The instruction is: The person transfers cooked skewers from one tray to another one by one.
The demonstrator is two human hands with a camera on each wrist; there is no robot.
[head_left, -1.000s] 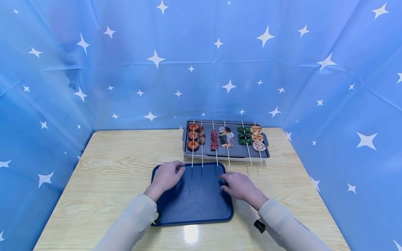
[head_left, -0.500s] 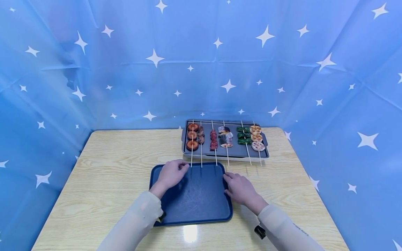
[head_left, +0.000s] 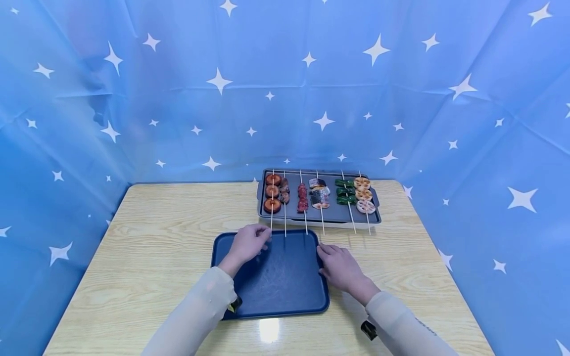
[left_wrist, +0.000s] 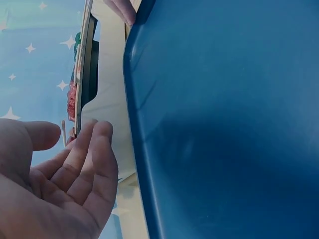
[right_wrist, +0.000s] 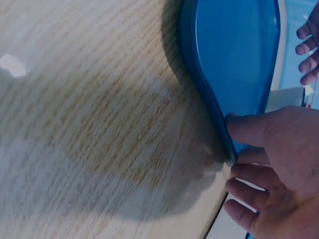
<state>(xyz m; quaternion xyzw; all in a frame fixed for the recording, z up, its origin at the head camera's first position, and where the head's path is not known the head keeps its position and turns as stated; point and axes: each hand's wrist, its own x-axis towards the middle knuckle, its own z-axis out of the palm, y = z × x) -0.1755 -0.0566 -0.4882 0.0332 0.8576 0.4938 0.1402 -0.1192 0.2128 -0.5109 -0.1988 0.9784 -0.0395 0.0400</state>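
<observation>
My left hand (head_left: pixel 247 242) is over the far left part of a dark blue tray (head_left: pixel 280 282), beside the stick end of a skewer (head_left: pixel 272 205) with round brown slices. In the left wrist view, thumb and fingers (left_wrist: pixel 99 164) stand apart, with nothing plainly pinched between them. My right hand (head_left: pixel 342 267) holds the tray's right edge near its far corner. Its thumb (right_wrist: pixel 249 128) lies on the inner side of the rim, while the other fingers are outside, as the right wrist view shows.
Behind the tray stands a grey grill plate (head_left: pixel 294 211) on a pale base. It bears skewers of dark meat (head_left: pixel 285 192), red meat (head_left: pixel 303 198), fish (head_left: pixel 319 197), green pepper (head_left: pixel 346 192) and lotus root (head_left: pixel 364 195). Their sticks overhang its front. A starry blue curtain (head_left: pixel 276 118) surrounds the wooden table (head_left: pixel 169 222).
My left hand has moved right along the tray's far edge to the leftmost skewer's stick. My right hand has come onto the tray's right edge and now grips it.
</observation>
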